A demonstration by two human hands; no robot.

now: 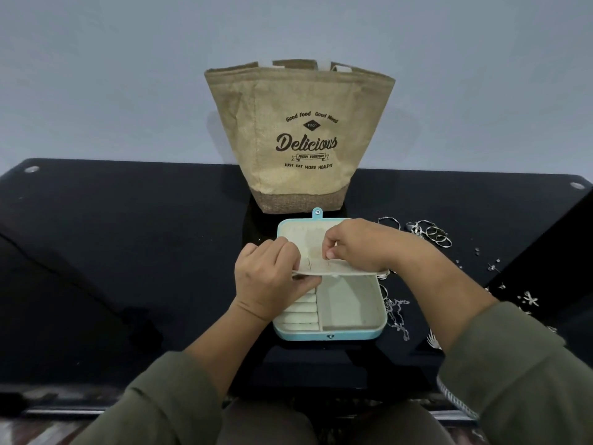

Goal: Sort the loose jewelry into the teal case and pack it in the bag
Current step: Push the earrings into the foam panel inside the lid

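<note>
The open jewelry case (330, 319) sits on the counter (128, 252) in front of the person, with the bag (300, 136) standing upright just behind it, against the wall. Rings (430, 232) lie right of the case's far end, chains (398, 313) beside its right wall, small earrings (494, 268) farther right.

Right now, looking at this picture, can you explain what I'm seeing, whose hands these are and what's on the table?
There is no machine: a person wears a camera on the head, looking down at their own two hands. On a black table lies an open teal case, with a burlap bag standing behind it. The left hand and right hand both pinch a cream flap inside the case, holding it raised. Loose silver jewelry lies right of the case: rings, a chain and small pieces.
</note>
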